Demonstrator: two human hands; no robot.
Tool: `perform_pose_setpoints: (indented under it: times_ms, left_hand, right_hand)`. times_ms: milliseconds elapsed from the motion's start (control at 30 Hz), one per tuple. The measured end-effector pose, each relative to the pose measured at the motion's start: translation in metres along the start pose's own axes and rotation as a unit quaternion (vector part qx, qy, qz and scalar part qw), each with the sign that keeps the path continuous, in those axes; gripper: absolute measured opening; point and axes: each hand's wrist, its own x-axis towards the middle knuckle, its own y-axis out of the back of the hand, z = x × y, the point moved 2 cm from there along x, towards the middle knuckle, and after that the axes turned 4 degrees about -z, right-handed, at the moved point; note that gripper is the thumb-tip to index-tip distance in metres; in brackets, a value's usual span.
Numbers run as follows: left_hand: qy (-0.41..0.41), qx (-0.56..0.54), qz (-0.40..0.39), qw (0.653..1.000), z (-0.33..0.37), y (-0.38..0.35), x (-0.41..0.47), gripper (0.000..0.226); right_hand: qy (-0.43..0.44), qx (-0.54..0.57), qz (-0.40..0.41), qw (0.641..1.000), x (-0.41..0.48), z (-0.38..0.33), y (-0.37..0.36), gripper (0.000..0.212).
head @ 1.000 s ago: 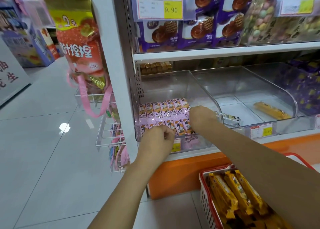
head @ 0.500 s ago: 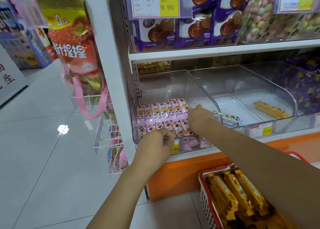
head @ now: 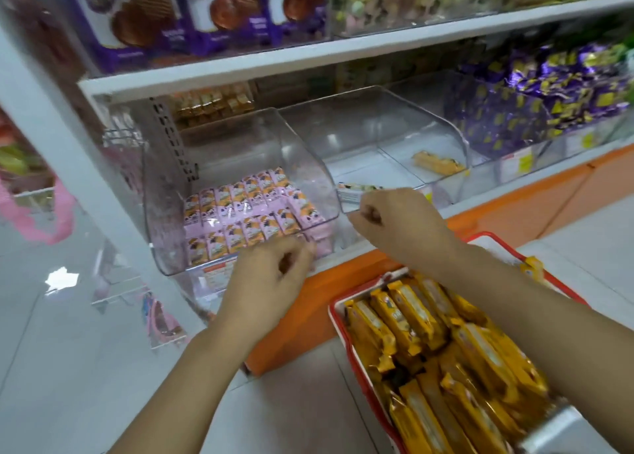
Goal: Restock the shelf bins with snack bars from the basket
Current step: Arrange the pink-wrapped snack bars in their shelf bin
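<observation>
Rows of pink snack bars (head: 247, 210) lie in the left clear bin (head: 236, 138) on the lower shelf. My left hand (head: 271, 275) hovers just in front of that bin's front edge, fingers loosely curled, holding nothing. My right hand (head: 391, 227) is in front of the divide between the left and middle bin (head: 377, 117), also loosely curled and holding nothing. The middle bin holds one yellow bar (head: 435, 162) and a pale bar (head: 356, 190) near its front. The red-rimmed basket (head: 338, 320) on the floor, under my right forearm, is full of yellow-wrapped bars (head: 429, 344).
Purple-and-gold packs (head: 549, 93) fill the bin to the right. Purple biscuit boxes (head: 137, 24) stand on the shelf above. An orange shelf base (head: 514, 199) runs below the bins. A wire side rack (head: 120, 134) with pink items hangs at left over tiled floor (head: 68, 368).
Both hands have drawn back out of the left bin toward me. The view has tilted down and right, so more of the basket shows.
</observation>
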Motion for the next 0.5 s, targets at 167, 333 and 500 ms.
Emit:
perform_pose_setpoints:
  times_ms: [167, 333, 500]
  left_hand:
    - [0.043, 0.135, -0.294, 0.945, -0.012, -0.068, -0.004, 0.020]
    - [0.084, 0.194, -0.420, 0.882, -0.035, -0.124, -0.020, 0.031]
    - [0.114, 0.175, -0.481, 0.851, -0.040, -0.159, -0.032, 0.029]
  right_hand:
    - [-0.129, -0.043, -0.149, 0.979, -0.057, 0.069, -0.056, 0.025]
    - [-0.198, -0.023, -0.234, 0.952, -0.098, 0.098, -0.104, 0.070]
    - [-0.203, -0.018, -0.234, 0.950, -0.106, 0.087, -0.123, 0.093]
